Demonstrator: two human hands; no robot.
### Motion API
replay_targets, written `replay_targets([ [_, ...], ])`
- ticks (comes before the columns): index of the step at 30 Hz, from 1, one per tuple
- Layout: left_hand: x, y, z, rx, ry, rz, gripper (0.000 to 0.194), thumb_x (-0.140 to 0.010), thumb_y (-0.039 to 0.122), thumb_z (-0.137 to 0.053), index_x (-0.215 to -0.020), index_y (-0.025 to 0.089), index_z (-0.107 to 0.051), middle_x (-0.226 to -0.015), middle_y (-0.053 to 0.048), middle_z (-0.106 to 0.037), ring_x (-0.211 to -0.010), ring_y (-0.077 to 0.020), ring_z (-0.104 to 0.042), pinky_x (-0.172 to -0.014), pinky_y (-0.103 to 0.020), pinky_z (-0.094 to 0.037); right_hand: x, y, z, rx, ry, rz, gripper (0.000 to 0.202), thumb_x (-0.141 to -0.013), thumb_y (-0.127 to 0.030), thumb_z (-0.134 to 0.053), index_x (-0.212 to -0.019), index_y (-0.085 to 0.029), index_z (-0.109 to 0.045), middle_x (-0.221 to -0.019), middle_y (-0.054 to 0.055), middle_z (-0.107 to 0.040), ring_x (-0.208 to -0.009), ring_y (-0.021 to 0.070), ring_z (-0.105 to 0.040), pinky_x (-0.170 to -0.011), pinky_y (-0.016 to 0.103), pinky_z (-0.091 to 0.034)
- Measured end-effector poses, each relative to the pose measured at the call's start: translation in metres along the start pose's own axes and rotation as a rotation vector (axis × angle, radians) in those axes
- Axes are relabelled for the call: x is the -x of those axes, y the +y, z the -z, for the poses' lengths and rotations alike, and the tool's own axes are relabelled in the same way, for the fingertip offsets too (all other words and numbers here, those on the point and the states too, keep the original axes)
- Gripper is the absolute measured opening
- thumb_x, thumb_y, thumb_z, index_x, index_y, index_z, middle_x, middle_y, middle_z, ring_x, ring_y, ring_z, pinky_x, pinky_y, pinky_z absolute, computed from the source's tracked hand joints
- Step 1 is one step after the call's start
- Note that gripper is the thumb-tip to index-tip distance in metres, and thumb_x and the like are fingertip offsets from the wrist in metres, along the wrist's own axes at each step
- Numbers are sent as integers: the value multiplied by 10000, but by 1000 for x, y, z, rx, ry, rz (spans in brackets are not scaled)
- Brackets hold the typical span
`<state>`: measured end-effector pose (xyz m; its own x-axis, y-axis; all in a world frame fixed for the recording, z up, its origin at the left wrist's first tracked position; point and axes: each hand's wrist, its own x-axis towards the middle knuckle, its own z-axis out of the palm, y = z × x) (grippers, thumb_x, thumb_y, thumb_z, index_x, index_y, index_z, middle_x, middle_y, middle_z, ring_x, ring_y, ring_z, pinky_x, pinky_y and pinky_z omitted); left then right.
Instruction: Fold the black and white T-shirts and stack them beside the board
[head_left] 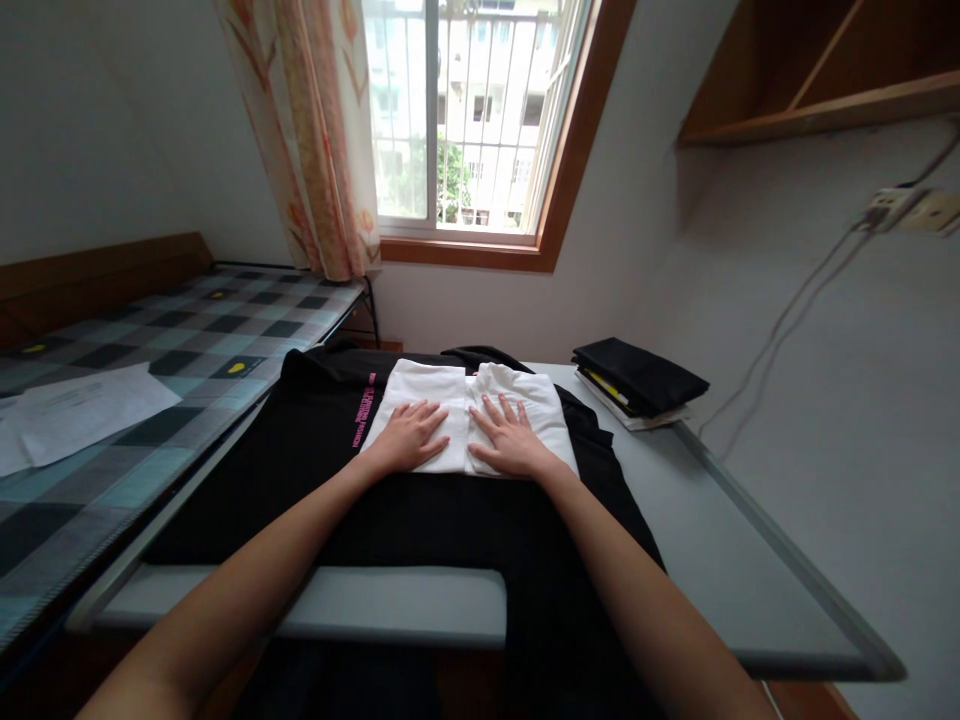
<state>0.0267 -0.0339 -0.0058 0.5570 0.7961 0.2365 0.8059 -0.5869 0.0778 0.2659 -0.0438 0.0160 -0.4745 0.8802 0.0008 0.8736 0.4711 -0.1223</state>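
Note:
Two folded sections of white cloth (427,382) lie side by side on a spread black garment (300,450), with a narrow seam or gap between them. Whether they are one piece or two I cannot tell. My left hand (411,437) rests flat on the left section, fingers spread. On the right section my right hand (507,440) also lies flat with its fingers apart. Pink lettering runs down the black garment left of the white cloth. Part of the black garment hangs over the table's front edge.
The grey-white table (720,540) carries a black folded item (637,375) on papers at the right rear. To the left is a bed with a checked cover (247,325) and paper sheets (90,410). A window, a curtain (322,140) and a wall cable (787,310) surround the table.

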Motion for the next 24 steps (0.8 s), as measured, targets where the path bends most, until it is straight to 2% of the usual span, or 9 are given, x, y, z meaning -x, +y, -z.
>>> replay_targets([
  [7, 1, -1, 1, 28, 5, 6, 533, -946, 493, -398, -1407, 237, -478, -1476, -104, -454, -1378, -295, -376, -1125, -482, -264, 0, 8, 1, -41, -13, 21, 795, -844, -640, -494, -1521, -273, -298, -1608, 79, -165, -1473, 344, -54, -1167, 548, -29],
  [10, 0, 0, 1, 25, 9, 10, 528, -944, 488, -413, -1400, 233, -488, -1470, -105, -463, -1373, -294, -385, -1128, -467, -265, -1, 11, 0, -65, 115, -11, 703, -891, -642, -419, -1476, -253, -400, -1579, 81, -274, -1465, 304, -152, -1174, 513, -85],
  [12, 0, 0, 1, 16, 2, 13, 533, -944, 486, -415, -1399, 218, -491, -1472, -115, -458, -1372, -297, -388, -1129, -463, -260, -3, 15, -2, -55, 227, -85, 650, -933, -601, -365, -1460, -225, -424, -1571, 97, -291, -1459, 291, -178, -1169, 501, -121],
  [14, 0, 1, 2, 2, -7, 12, 542, -948, 487, -403, -1402, 202, -486, -1477, -125, -448, -1372, -301, -384, -1126, -466, -260, -4, 19, -4, -27, 275, -149, 629, -948, -568, -360, -1456, -203, -430, -1569, 120, -287, -1460, 302, -166, -1163, 501, -131],
  [24, 0, -1, 0, 14, 1, 11, 534, -948, 494, -396, -1405, 229, -480, -1481, -107, -448, -1377, -293, -378, -1124, -466, -263, -4, 21, -8, -8, 227, -186, 628, -940, -567, -388, -1438, -192, -460, -1549, 131, -328, -1448, 313, -202, -1164, 459, -127],
])
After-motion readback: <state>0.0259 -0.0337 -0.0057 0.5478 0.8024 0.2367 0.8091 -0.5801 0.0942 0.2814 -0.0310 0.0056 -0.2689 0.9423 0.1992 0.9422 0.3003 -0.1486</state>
